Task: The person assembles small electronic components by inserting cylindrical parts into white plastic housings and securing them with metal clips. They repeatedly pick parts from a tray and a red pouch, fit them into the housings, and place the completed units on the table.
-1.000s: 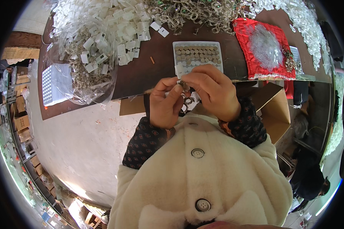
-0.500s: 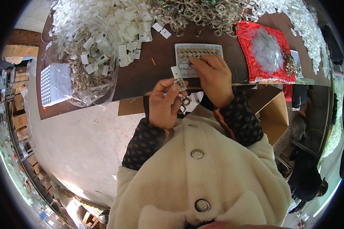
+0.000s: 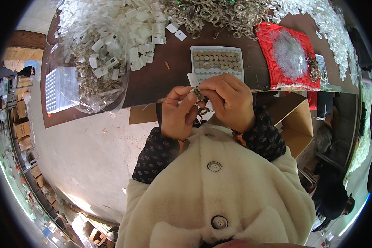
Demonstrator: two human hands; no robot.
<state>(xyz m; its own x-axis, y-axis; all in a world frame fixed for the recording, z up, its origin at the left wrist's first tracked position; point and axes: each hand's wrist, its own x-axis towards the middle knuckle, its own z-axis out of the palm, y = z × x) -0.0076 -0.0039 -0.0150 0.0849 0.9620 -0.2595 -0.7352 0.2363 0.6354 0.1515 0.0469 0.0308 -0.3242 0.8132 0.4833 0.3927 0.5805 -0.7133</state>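
Observation:
My left hand [image 3: 177,113] is closed, pinching a small white plastic battery case [image 3: 192,79] with its lid flipped up. A coiled bundle of thin wire [image 3: 201,112] hangs below those fingers. My right hand [image 3: 232,101] is pinched together at the lower part of the case, touching it; whatever lies between its fingertips is hidden. Just beyond both hands sits a white tray [image 3: 242,62] holding rows of round button cells [image 3: 217,58], tan in the far rows and silvery in the near ones.
Behind are heaped white cases [image 3: 132,18] and wire coils [image 3: 219,14]. At left, a clear bag [image 3: 105,62] of cased coils lies beside stacked white trays [image 3: 62,89]. A red cloth [image 3: 268,58] bears clear plastic. An open carton [image 3: 299,120] stands below the table edge.
My right hand has drawn back from the tray of button cells toward me and now meets the battery case. My left hand stays nearly in place, still gripping the case.

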